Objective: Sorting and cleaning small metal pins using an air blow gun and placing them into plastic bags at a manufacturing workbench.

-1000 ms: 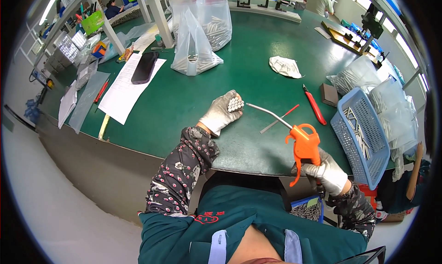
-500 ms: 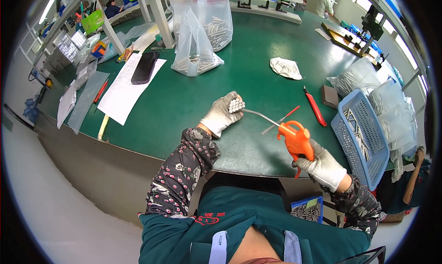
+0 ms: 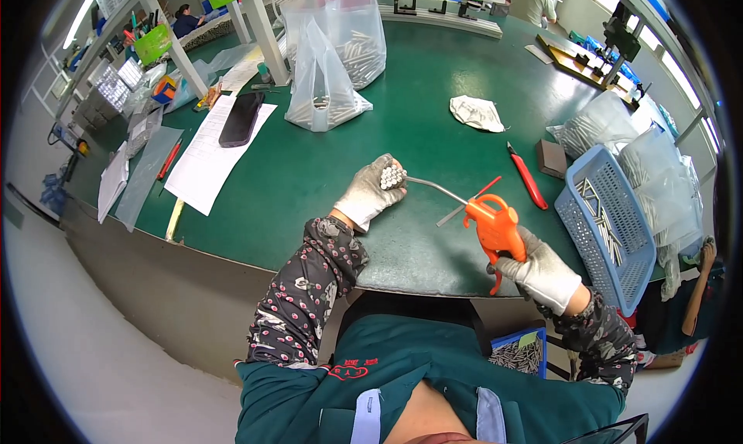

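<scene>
My left hand (image 3: 367,195), in a pale work glove, is closed round a bundle of metal pins (image 3: 393,178), their round ends facing right. In my right hand (image 3: 539,272), also gloved, is an orange air blow gun (image 3: 497,229), gripped by its handle. Its thin bent metal nozzle reaches left, with the tip at the pin ends. Under the nozzle a small file with a red handle (image 3: 489,185) lies on the green table (image 3: 402,134). To the right of it are red-handled nippers (image 3: 528,178).
A blue plastic basket (image 3: 574,226) of metal pins stands at the right edge, beside bags of pins (image 3: 648,165). More bagged pins (image 3: 325,107) stand at the back. A phone (image 3: 241,120) lies on paper at left. A white cloth (image 3: 476,113) lies farther back.
The view has shifted slightly. Both hands keep their holds, and the nozzle stays at the pin ends with hardly any movement.
</scene>
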The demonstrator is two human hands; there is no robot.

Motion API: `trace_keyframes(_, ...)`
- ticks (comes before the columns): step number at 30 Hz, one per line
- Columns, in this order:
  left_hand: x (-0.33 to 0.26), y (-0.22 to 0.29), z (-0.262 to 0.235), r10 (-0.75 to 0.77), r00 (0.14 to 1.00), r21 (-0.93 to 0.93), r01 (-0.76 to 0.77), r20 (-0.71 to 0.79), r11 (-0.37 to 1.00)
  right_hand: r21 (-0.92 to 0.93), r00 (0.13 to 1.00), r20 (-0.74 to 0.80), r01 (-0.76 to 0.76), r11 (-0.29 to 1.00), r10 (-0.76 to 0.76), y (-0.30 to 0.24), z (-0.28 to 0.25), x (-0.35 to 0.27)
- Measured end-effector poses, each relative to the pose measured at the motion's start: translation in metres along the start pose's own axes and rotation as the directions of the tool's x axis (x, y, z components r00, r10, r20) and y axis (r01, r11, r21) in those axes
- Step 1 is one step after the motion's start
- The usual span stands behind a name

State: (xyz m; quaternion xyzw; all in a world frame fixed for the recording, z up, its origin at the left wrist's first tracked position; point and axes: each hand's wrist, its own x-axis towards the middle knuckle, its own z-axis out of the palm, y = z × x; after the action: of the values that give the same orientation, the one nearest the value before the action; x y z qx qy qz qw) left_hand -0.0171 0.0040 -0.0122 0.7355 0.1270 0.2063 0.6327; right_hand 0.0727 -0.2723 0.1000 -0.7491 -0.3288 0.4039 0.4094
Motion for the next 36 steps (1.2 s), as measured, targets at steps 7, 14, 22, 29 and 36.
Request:
trace_keyframes(7,0.004,-0.004,-0.001,0.013,1.000,0.049,-0.013,0.000,0.999,0.078,0.991,-0.055,-0.116,0.990,0.121,0.009,-0.007,0.014)
trace_keyframes(14,0.000,0.011,0.001,-0.045,0.999,0.057,0.045,0.010,0.997,0.076,0.973,-0.117,-0.193,0.978,0.201,0.019,-0.016,0.027)
trace_keyframes(22,0.002,0.005,0.002,-0.023,1.000,0.040,0.023,-0.008,0.999,-0.571,0.901,-0.384,-0.062,0.818,-0.200,0.053,-0.022,0.055)
trace_keyframes(29,0.001,0.012,0.001,-0.035,0.999,0.105,0.037,-0.023,0.994,-0.855,0.855,-0.343,-0.113,0.506,-0.390,0.032,-0.015,0.061)
trace_keyframes(36,-0.001,0.012,0.001,-0.038,0.999,0.110,0.041,-0.031,0.993,-0.668,0.666,-0.080,0.517,0.536,-0.742,-0.019,0.033,0.107)
